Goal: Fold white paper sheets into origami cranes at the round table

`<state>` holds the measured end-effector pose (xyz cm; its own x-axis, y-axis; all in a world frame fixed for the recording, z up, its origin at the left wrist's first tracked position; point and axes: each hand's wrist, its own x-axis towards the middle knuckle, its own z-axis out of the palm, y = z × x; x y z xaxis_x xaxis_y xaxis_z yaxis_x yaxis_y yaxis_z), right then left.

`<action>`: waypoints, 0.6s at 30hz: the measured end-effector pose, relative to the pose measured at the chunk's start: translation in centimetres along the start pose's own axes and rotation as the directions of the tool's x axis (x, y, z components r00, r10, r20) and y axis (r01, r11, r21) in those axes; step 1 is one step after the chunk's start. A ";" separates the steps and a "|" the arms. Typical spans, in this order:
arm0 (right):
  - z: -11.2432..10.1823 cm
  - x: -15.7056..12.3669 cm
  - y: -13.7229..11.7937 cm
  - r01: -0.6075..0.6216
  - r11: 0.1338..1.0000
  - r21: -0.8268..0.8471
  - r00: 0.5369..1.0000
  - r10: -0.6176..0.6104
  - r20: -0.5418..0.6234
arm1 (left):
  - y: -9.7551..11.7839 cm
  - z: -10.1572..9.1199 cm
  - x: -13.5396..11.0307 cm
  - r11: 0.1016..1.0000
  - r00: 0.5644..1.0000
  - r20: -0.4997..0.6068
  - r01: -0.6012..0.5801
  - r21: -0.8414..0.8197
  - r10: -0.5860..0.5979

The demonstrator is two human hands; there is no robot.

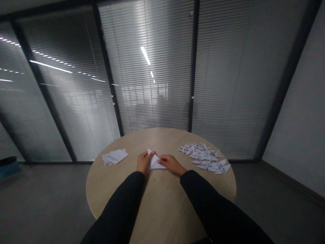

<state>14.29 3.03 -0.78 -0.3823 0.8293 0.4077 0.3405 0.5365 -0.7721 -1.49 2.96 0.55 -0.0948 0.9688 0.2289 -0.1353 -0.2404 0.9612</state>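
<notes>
A white sheet of paper (154, 162), folded into a triangle, lies on the round wooden table (162, 203) in front of me. My left hand (143, 162) pinches its left side, with the fingers curled over the upper corner. My right hand (171, 164) presses on the paper's right edge with the fingers bent onto it. Both arms wear black sleeves.
A small stack of flat white sheets (114, 157) lies to the left of my hands. A heap of several folded paper cranes (204, 157) spreads to the right. Glass walls with blinds stand behind the table. A blue bin (8, 166) sits on the floor far left.
</notes>
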 end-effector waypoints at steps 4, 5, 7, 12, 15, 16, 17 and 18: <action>0.0 0.2 0.6 0.046 0.999 -0.026 0.999 -0.046 -0.018 | 0.2 0.2 -0.2 1.000 0.999 0.029 0.016 -0.024 -0.015; -0.1 0.2 0.6 0.052 0.998 -0.020 0.998 -0.053 -0.021 | 0.3 0.3 -0.3 1.000 0.999 0.040 0.010 -0.020 -0.010; -0.1 0.2 0.6 0.048 0.999 -0.004 0.999 -0.048 -0.022 | 0.4 0.3 -0.4 1.000 0.999 0.050 -0.011 -0.011 0.011; -0.2 0.1 -0.3 0.036 0.997 0.069 0.999 -0.036 0.000 | 0.6 0.4 -0.5 1.000 0.999 0.049 -0.010 -0.014 0.011; -0.4 0.0 -0.7 0.027 0.996 0.085 0.999 -0.029 0.024 | 0.9 0.1 -0.4 0.997 1.000 0.019 0.012 -0.074 -0.011; -0.4 0.0 -0.8 0.016 0.996 0.089 0.999 -0.020 0.039 | 1.0 -0.3 -0.2 0.994 1.000 -0.008 0.014 -0.112 -0.015; -0.5 0.0 -0.8 0.005 0.996 0.092 0.998 -0.010 0.055 | 1.1 -0.7 0.1 0.986 0.998 -0.055 0.009 -0.169 -0.018; -0.5 -0.1 -0.9 -0.003 0.996 0.092 0.998 -0.004 0.070 | 1.1 -1.3 0.4 0.970 0.994 -0.111 -0.005 -0.245 -0.022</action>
<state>14.45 2.58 0.09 -0.4430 0.8143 0.3752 0.2609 0.5174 -0.8150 -2.98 3.00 1.51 -0.2003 0.9614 0.1888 -0.3722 -0.2530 0.8930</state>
